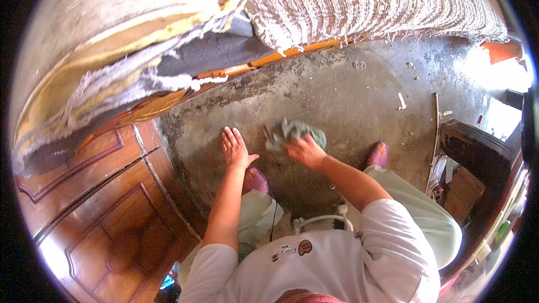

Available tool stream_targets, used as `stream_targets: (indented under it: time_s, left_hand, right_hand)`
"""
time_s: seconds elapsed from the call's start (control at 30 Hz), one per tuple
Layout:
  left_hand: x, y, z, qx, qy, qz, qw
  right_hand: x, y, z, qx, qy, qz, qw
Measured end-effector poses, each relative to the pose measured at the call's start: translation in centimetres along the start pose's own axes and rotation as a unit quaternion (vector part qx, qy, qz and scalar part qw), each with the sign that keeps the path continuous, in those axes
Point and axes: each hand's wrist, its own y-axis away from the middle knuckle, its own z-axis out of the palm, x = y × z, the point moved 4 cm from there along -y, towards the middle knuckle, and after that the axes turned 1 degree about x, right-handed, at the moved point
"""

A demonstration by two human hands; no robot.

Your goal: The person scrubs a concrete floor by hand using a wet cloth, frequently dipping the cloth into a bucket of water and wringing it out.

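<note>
My right hand (pixel 306 151) is on a crumpled grey-green cloth (pixel 301 132) at the middle of the view, above the concrete floor (pixel 349 88); hand and cloth are blurred, and whether the fingers grip it is hard to tell. To the left, my left hand (pixel 236 148) is held out flat with its fingers extended and thumb apart, holding nothing. Just below it is one of my feet in a purple shoe (pixel 255 180); the other purple shoe (pixel 378 154) is further right.
A woven striped mat (pixel 370 0) and frayed padding (pixel 139 42) cover a raised wooden-edged surface ahead. Wooden panelled furniture (pixel 113 202) stands left. At right are a thin stick (pixel 433 139), a dark wooden piece (pixel 480 139) and a cardboard box (pixel 463 193). Small scraps (pixel 401 101) lie on the floor.
</note>
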Motion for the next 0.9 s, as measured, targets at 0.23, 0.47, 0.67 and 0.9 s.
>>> stream_targets:
  time_s: [0.23, 0.47, 0.67, 0.9]
  left_hand:
    - [-0.7, 0.1, 0.7, 0.021, 0.024, 0.008, 0.999]
    - [0.5, 0.0, 0.3, -0.038, -0.017, 0.005, 0.999]
    - [-0.8, 0.2, 1.3, 0.022, -0.005, 0.008, 1.0]
    - [-8.2, 0.5, 1.1, 0.045, 0.068, -0.02, 0.996]
  right_hand:
    - [1.8, 5.1, -5.4, -0.045, -0.318, 0.193, 0.927]
    - [16.4, -3.4, -9.8, 0.151, -0.059, 0.376, 0.912]
    - [9.8, -8.4, -5.2, 0.136, -0.023, 0.365, 0.921]
    - [-2.4, 1.6, 1.0, -0.105, -0.052, 0.004, 0.993]
